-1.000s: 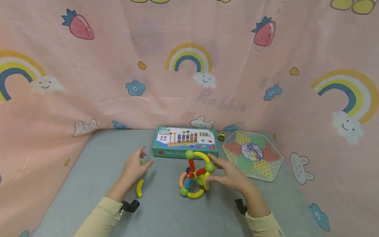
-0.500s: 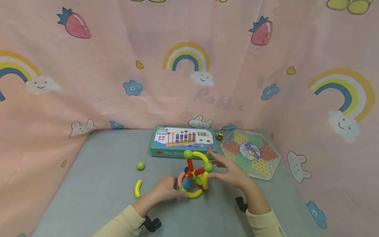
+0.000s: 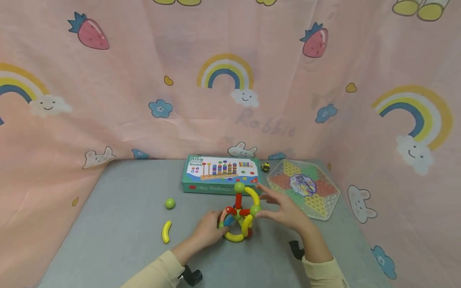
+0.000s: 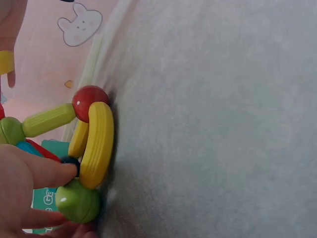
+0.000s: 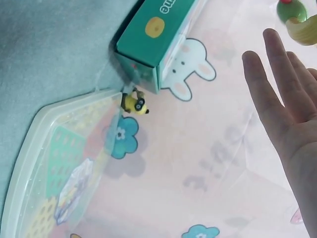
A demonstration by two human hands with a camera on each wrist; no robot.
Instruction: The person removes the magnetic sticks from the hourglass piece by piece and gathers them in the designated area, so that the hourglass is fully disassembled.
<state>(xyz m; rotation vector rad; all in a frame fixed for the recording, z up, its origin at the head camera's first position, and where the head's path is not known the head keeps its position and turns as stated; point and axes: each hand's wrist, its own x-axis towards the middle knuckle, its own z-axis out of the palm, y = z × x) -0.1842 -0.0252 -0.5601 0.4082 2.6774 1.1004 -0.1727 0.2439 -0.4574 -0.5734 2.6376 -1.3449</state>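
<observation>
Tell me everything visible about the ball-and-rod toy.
The ball-and-rod toy is an open frame of glossy balls, mostly green, plus a red ball and a dark ball, joined by plastic-looking rods, some ribbed: curved yellow and salmon, straight red, blue and light green. It appears to stand on the grey table. The left hand grips it at a low green ball; the right hand is opposite, fingers extended, contact unclear.

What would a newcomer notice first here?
Probably the colourful ball-and-rod toy frame on the grey table, gripped by the left hand, with the right hand nearby. Behind the frame lies a green rectangular game box and, beyond, a pink cloth backdrop printed with rainbows.
</observation>
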